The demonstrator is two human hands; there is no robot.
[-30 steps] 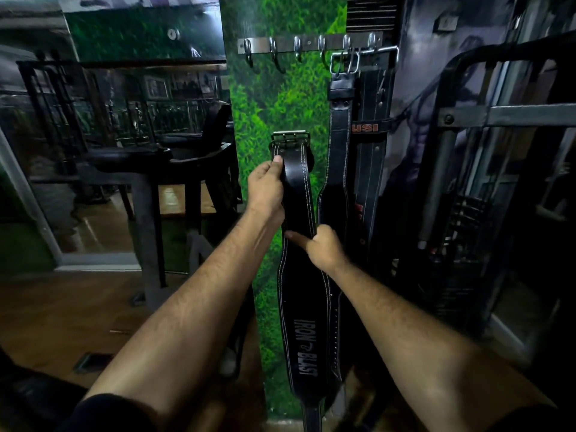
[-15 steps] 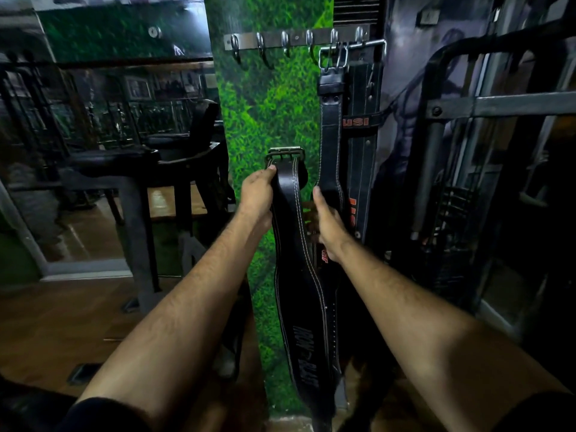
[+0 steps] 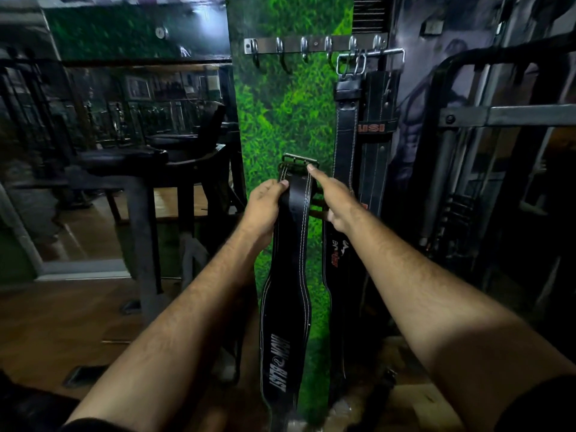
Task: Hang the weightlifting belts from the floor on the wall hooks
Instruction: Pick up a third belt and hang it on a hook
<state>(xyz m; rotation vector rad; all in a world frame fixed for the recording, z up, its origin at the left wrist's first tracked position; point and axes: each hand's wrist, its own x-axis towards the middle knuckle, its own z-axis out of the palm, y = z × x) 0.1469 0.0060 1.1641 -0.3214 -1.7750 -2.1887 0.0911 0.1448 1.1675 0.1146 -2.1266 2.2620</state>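
A black leather weightlifting belt [image 3: 288, 294] with white stitching hangs upright before the green panel, its metal buckle [image 3: 297, 159] at the top. My left hand [image 3: 265, 207] grips its upper strap from the left, thumb on the front. My right hand [image 3: 335, 198] holds the strap's right edge just under the buckle, index finger stretched up to it. High on the panel is the metal hook rail [image 3: 314, 46]; its left hooks are bare. Two black belts [image 3: 346, 141] hang from the right hooks.
A dark bench machine [image 3: 140, 169] stands left of the panel on the wooden floor [image 3: 56, 322]. On the right is a black metal rack frame [image 3: 498, 116]. A mirror wall [image 3: 124, 95] lies behind the bench.
My right hand has climbed the strap from its middle to just under the buckle. The belt sits slightly lower below the hook rail in the view. My left hand keeps its grip.
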